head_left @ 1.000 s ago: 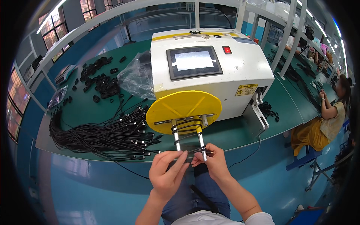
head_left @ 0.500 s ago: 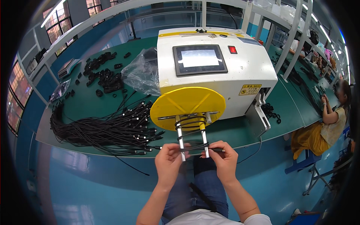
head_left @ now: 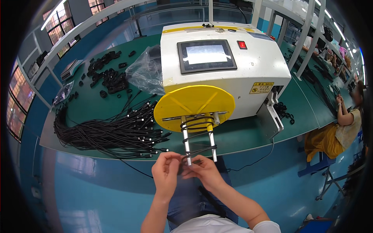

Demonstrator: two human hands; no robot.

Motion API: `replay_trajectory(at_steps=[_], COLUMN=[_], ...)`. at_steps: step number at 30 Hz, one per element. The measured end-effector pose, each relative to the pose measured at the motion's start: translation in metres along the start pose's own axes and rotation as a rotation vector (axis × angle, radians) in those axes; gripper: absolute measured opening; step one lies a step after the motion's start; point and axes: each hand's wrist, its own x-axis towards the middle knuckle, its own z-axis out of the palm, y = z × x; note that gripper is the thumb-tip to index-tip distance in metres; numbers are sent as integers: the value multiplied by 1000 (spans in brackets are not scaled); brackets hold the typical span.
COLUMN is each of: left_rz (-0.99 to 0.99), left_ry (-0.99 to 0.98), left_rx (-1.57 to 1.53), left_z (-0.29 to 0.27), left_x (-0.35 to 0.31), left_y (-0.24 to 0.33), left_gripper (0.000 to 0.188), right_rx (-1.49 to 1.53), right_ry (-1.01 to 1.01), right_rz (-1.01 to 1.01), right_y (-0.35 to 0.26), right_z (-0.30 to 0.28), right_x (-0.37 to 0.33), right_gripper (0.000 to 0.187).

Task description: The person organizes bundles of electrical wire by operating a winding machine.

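Observation:
A black cable [head_left: 201,150] is wound in several loops around the two metal rods of a yellow round plate [head_left: 194,101] on a white machine. My left hand [head_left: 166,173] is closed in a pinch just left of the left rod [head_left: 187,145], at the cable's loose part; its fingertips are a little blurred. My right hand [head_left: 208,173] lies below the rod tips, its thumb and fingers closed on a dark stretch of the cable beside the left rod's tip. The right rod [head_left: 212,146] stands apart from both hands. My fingers partly hide the cable's ends.
The white machine [head_left: 248,64] with a screen [head_left: 207,56] and red switch [head_left: 242,45] stands on a green table [head_left: 147,44]. At left lie a bundle of black cables [head_left: 93,134], small black parts [head_left: 114,79] and a plastic bag [head_left: 145,70]. A co-worker [head_left: 345,120] sits at far right.
My right hand has moved left from the right rod to the left rod's tip. My left hand has shifted slightly left. The view has tilted a little.

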Motion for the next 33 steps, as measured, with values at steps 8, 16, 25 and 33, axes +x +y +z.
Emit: replay_trajectory(at_steps=[8,16,25,33], left_rz=[458,420,527,470], left_ry=[-251,-556,-506,-268], left_rx=[529,446,507,578], left_z=[4,32,30,-7], left_x=[-4,-39,-30,-16], left_y=[58,57,59,60], left_gripper=[10,18,25,15], right_rx=[-100,-893,-714,-1341], right_ry=[-155,143,385,244], right_rz=[-56,-846,-843,-1166], right_y=[1,-58,-99,-104], right_z=[15,-9,-16,4], right_x=[7,-45,-44,-78], right_gripper=[22,15,15,15])
